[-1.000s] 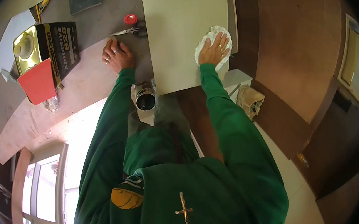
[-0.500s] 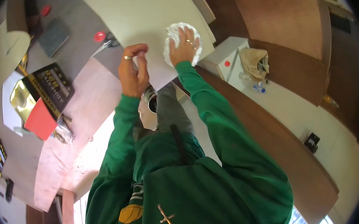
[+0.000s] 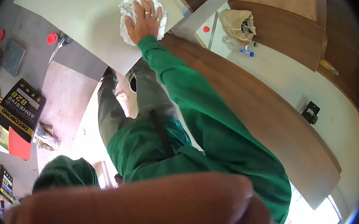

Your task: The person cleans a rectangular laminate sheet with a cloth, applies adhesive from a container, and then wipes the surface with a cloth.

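Observation:
My right hand lies flat with its fingers spread on a crumpled white cloth, pressing it against a large pale board. Rings show on its fingers. My left hand is raised right up to the camera, a large blurred shape across the lower edge. Its fingers cannot be told apart, and whether it holds anything is hidden. The green left sleeve shows behind it. A corner of the board points toward my legs.
Left of the board lie scissors, a red lid, a dark block and a black-and-yellow adhesive tin. At right, a white box-like unit stands near a beige bag, small bottles and a long curved brown panel.
My left hand has risen from beside the board to right before the camera. My right hand stays flat on the cloth. The whole view has shifted, placing the board further up and left.

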`<state>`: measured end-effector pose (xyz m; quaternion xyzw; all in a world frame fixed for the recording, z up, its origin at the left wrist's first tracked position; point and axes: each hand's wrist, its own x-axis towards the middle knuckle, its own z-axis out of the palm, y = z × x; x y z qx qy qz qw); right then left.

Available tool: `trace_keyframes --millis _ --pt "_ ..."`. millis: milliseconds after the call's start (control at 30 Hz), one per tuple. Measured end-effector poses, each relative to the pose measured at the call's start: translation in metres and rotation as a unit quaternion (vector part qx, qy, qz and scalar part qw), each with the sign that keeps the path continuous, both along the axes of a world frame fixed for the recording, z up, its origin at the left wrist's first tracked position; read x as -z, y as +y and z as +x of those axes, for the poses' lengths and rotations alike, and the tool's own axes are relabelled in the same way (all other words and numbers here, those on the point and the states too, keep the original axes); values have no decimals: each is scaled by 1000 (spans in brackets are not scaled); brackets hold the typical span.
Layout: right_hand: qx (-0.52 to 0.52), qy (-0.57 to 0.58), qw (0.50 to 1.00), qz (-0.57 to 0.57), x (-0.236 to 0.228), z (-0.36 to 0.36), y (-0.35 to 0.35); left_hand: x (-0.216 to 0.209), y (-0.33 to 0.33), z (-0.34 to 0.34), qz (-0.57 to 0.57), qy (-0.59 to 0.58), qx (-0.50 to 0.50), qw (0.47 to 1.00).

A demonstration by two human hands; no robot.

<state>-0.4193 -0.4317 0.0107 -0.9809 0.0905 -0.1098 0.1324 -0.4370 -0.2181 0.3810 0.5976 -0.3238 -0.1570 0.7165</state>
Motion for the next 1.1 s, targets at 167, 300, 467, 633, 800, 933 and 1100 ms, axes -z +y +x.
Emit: trace_keyframes --millis 167,300,467,633,800,933,1100 --pt "0 8 1000 22 -9 8 4 -5 -2 1 25 -14 -9 1000" --pt "-1 16 1000 20 -6 3 10 -6 -1 10 67 -13 -33 997" --pt "-29 8 999 27 -13 7 -1 25 13 49 182 6 -144 973" --pt "-112 51 990 75 -29 -2 -24 233 6 129 333 -104 -293 890" --pt "-163 87 981 64 -24 34 -25 337 -11 163 415 -67 -413 808" --pt "-186 145 972 19 -23 75 -17 366 -21 173 499 -95 -423 751" --pt "-205 144 968 4 -18 174 -4 362 -24 176 527 -66 -407 743"
